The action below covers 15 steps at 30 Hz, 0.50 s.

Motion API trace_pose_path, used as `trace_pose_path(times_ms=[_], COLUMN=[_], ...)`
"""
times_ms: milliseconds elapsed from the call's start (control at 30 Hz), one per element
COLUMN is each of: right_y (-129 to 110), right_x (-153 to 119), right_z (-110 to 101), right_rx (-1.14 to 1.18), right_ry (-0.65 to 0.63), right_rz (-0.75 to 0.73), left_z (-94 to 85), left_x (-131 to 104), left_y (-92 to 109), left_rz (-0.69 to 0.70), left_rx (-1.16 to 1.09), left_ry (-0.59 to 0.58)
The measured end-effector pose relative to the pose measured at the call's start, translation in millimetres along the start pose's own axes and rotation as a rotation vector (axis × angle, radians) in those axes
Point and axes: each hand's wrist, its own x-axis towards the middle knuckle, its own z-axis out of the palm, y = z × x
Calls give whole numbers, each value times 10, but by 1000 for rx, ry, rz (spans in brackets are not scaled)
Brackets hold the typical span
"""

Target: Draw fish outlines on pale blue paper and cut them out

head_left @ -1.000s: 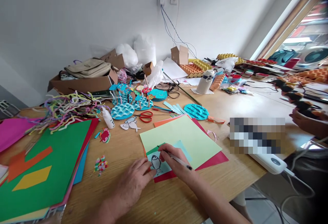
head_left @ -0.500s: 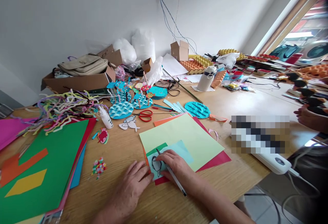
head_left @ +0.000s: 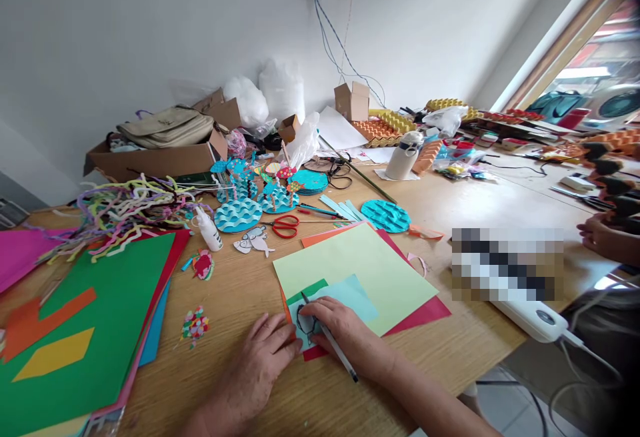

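My right hand (head_left: 345, 330) grips a pen (head_left: 341, 355) with a pale barrel and dark ends, slanted over light blue paper (head_left: 357, 295). Black outlines of a rounded shape show on the paper, partly covered by my fingers. My left hand (head_left: 265, 353) lies flat on the table, fingers stretched, its fingertips touching the paper's left edge. Beneath are a green piece (head_left: 311, 290), a large pale green sheet (head_left: 370, 250) and a red sheet (head_left: 425, 317). Beyond them lie red-handled scissors (head_left: 286, 226) and a fish-shaped paper cut-out (head_left: 255, 241).
Left are a glue bottle (head_left: 208, 230), pipe cleaners (head_left: 135, 210), paper dots (head_left: 194, 327) and a green sheet (head_left: 120, 297). Blue wavy discs (head_left: 237, 215) stand behind. A white power strip (head_left: 530, 317) sits right, near another person's hand (head_left: 603, 237).
The pen and my right hand have shifted slightly left over the drawing. My left hand stays on the paper's edge. The view has moved a little.
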Motion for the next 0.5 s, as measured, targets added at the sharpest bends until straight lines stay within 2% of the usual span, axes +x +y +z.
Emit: trace_pose_path(times_ms=[300,500], right_y=[30,61], right_x=[40,38], right_z=[-16,9], right_rx=[-6,10], right_ry=[-42,-18], right_rz=[-31,-17], left_z=[-32,-125], left_x=[16,74], left_y=[13,9], left_rz=[1,-29], left_rx=[5,-64], left_ry=[-18,-77])
